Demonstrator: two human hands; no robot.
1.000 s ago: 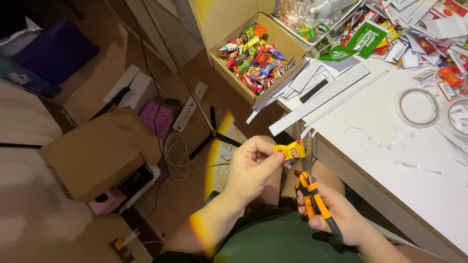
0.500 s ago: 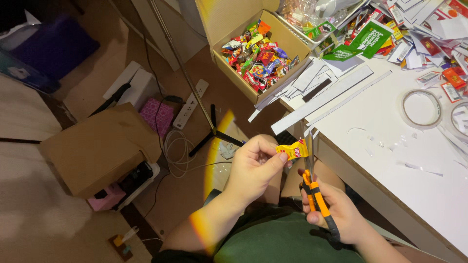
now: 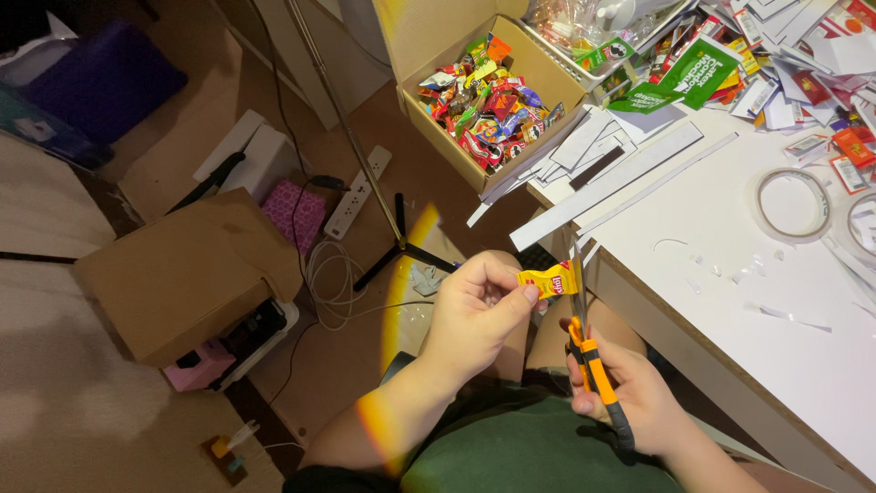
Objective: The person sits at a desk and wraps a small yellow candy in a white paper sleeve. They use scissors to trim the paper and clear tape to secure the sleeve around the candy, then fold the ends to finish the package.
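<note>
Open brown cardboard box (image 3: 547,87) sits packed with colourful wrapped snacks (image 3: 482,100). Left hand (image 3: 474,315) pinches a small yellow paper packet cutout (image 3: 546,279) over the lap; right hand (image 3: 639,397) grips orange-handled scissors (image 3: 589,351), blades at the cutout beside the white worktop (image 3: 776,310).

This looks like a room in a home used for paper craft. At three o'clock stands a white rectangular desk (image 3: 721,301) strewn with long white paper strips (image 3: 607,187), small cut-out printed labels (image 3: 803,82) and clear rolls of tape (image 3: 789,203). At twelve o'clock an open brown cardboard box (image 3: 488,91) brims with bright wrapped snacks. On the brown floor (image 3: 356,365) at nine to eleven o'clock lie a closed cardboard carton (image 3: 173,274), a white power strip (image 3: 358,194) and loose white cables (image 3: 328,283).
</note>
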